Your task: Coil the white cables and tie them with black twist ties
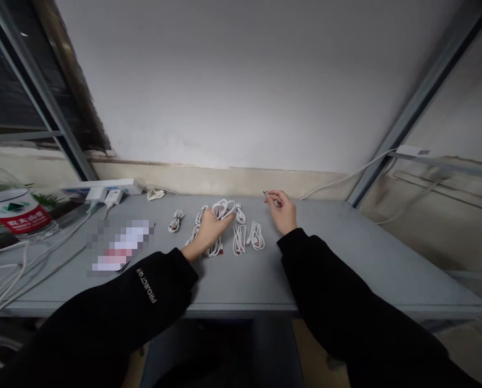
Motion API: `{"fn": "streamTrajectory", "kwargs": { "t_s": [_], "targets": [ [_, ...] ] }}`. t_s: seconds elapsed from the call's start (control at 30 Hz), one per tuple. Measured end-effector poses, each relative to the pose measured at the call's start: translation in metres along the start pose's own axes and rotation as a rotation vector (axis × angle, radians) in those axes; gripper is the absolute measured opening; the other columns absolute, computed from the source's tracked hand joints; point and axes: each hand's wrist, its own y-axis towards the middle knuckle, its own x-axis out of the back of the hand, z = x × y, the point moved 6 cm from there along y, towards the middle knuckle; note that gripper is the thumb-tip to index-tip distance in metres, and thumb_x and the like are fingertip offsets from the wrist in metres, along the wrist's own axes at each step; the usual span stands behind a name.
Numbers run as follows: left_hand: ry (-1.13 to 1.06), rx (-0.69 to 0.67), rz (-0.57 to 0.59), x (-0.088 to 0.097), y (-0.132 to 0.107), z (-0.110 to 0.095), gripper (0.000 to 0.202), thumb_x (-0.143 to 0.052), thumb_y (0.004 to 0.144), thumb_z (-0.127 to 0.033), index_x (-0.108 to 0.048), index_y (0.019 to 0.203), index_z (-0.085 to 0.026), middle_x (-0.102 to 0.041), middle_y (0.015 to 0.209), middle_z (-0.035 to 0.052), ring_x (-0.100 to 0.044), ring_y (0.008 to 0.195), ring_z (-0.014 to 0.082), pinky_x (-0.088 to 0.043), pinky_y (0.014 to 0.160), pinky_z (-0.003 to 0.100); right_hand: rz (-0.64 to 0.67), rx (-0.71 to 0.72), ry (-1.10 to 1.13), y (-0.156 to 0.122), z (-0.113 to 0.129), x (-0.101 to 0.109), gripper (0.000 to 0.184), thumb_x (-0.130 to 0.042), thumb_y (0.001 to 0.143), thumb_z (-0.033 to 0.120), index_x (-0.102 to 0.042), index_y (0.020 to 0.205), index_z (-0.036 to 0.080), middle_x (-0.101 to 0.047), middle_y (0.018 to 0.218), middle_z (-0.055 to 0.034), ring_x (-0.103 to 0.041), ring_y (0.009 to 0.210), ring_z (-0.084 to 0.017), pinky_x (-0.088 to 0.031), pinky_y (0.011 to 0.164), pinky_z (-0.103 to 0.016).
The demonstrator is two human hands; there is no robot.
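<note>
My left hand is closed around a coiled white cable, held just over other white coils that it partly hides. To its right, my right hand pinches a short, thin black strip that looks like a twist tie. Two white cable coils, one beside another, lie between my hands, nearer the table's front. Behind them is a smaller bundle with a dark band. Off to the left rests a bundled cable, dark-tied around its middle.
On the grey table, a blurred-out flat object lies at the left. Behind it stands a white power strip with plugged-in chargers. Loose white cords and a red-labelled container occupy the left edge. Metal posts frame the table.
</note>
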Motion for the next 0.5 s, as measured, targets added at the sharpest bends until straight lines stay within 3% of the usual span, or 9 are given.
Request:
{"fn": "streamTrajectory", "kwargs": {
  "t_s": [0.13,0.3,0.37,0.5],
  "targets": [
    [0.094,-0.135,0.192,-0.011,-0.005,-0.005,0.032,-0.058,0.080,-0.029,-0.041,0.054,-0.019,-0.038,0.052,-0.0049,-0.036,0.054,0.0100,-0.031,0.055,0.024,0.072,0.018,0.194,-0.015,0.029,-0.009,0.025,-0.059,0.085,0.042,-0.067,0.092,0.019,-0.072,0.081,-0.0066,-0.067,0.079,-0.020,-0.047,0.068,-0.031],
    [0.209,-0.329,0.454,-0.024,-0.014,-0.004,0.028,-0.051,0.088,-0.027,-0.045,0.062,-0.019,-0.045,0.058,-0.0034,-0.040,0.058,0.0113,-0.035,0.061,0.024,0.162,0.130,0.288,-0.038,0.063,-0.022,0.021,-0.061,0.086,0.039,-0.069,0.083,0.020,-0.070,0.082,-0.0051,-0.065,0.075,-0.017,-0.050,0.068,-0.031],
    [0.245,-0.327,0.500,-0.026,-0.014,-0.002,0.022,-0.050,0.088,-0.025,-0.053,0.068,-0.019,-0.052,0.062,-0.0017,-0.046,0.062,0.0126,-0.037,0.064,0.025,0.157,0.160,0.295,-0.044,0.071,-0.023,0.020,-0.062,0.085,0.038,-0.069,0.081,0.020,-0.070,0.080,-0.0040,-0.063,0.072,-0.016,-0.051,0.068,-0.031],
    [0.220,-0.280,0.469,-0.025,-0.014,-0.003,0.019,-0.052,0.087,-0.027,-0.059,0.071,-0.020,-0.057,0.064,-0.0006,-0.050,0.063,0.0133,-0.038,0.065,0.025,0.144,0.141,0.305,-0.050,0.074,-0.025,0.018,-0.062,0.085,0.037,-0.067,0.079,0.021,-0.067,0.077,-0.0030,-0.060,0.068,-0.015,-0.051,0.065,-0.031]
  ]
}}
